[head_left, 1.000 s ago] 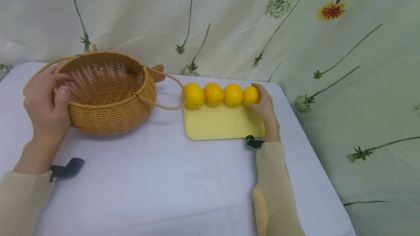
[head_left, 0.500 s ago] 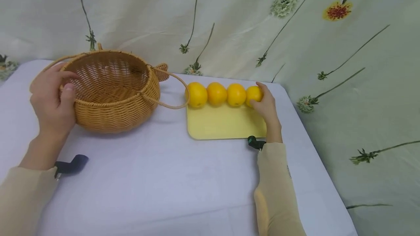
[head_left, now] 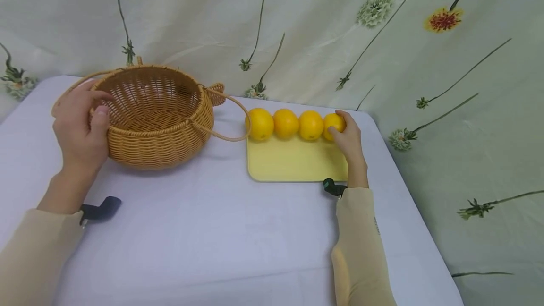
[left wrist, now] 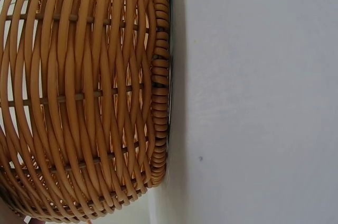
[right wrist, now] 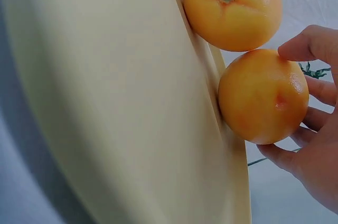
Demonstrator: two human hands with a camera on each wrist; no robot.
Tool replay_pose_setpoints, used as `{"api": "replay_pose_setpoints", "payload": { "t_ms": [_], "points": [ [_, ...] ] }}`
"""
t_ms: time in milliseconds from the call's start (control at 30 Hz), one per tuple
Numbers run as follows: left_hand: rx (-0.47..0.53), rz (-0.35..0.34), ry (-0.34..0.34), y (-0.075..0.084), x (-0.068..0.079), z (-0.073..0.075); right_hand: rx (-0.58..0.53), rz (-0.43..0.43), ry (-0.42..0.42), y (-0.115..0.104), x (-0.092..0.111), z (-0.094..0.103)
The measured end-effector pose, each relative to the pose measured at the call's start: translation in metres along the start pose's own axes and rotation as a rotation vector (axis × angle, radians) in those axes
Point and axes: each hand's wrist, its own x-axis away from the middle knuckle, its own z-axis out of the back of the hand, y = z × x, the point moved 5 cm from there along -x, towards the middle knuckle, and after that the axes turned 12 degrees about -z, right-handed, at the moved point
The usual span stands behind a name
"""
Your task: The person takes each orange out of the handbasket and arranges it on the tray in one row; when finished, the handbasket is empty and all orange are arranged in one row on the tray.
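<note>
A round wicker basket (head_left: 159, 148) stands at the back left in the head view, its inside showing only woven cane. My left hand (head_left: 80, 129) grips its left rim, thumb at the near side and fingers over the edge. In the left wrist view the woven wall (left wrist: 79, 76) fills the left half. Several oranges (head_left: 285, 123) sit in a row along the far edge of a yellow tray (head_left: 297, 162). At the row's right end my right hand (head_left: 350, 138) holds the last orange (right wrist: 264, 97) between thumb and fingers; its neighbour (right wrist: 232, 10) touches it.
The basket's thin loop handle (head_left: 229, 137) leans out to the right, overlapping the leftmost orange (head_left: 260, 124). A small woven piece (head_left: 217, 93) sticks out behind it. White cloth (head_left: 221, 230) covers the table, and a flower-patterned curtain (head_left: 314, 27) hangs behind and to the right.
The whole head view has shifted, so basket, tray and hands appear a little further right. Both hands keep the same holds, and the oranges stay in their row.
</note>
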Motion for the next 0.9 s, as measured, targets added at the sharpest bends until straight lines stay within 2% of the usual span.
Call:
{"api": "replay_pose_setpoints", "payload": {
  "t_ms": [400,667,900],
  "points": [
    [-0.017,-0.011,0.026,0.0056,-0.0021,-0.0011,-0.029,-0.005,0.000,0.0012,0.0010,-0.0007],
    [-0.099,0.015,0.063,0.0083,-0.0036,-0.0031,-0.020,-0.012,0.004,0.0013,0.0011,0.0000],
    [-0.167,0.042,0.046,0.0090,0.0001,-0.0028,-0.046,-0.006,0.014,0.0003,0.0011,0.0004]
  ]
}}
